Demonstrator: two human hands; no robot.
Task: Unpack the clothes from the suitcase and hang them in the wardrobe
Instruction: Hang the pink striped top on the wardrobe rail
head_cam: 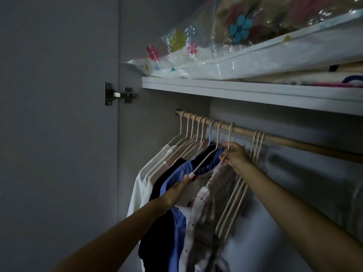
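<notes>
A wooden rail [279, 139] runs across the wardrobe under a white shelf. Several pale hangers hook over it, carrying a white top [141, 185], a dark garment [157, 228] and a blue shirt [172, 181]. A pale spotted garment [202, 213] hangs on the hanger [228, 134] farthest right of the clothed ones. My right hand [234, 156] grips that hanger just below its hook. My left hand [179, 190] pinches the end of the neighbouring hanger's arm [204, 161], beside the blue shirt. The suitcase is out of view.
A few bare hangers [238, 195] hang right of my right hand; further right the rail is bare. The shelf [255, 93] above holds a clear flower-printed storage bag [225, 42] and folded linen. The open door with its hinge [117, 94] stands at the left.
</notes>
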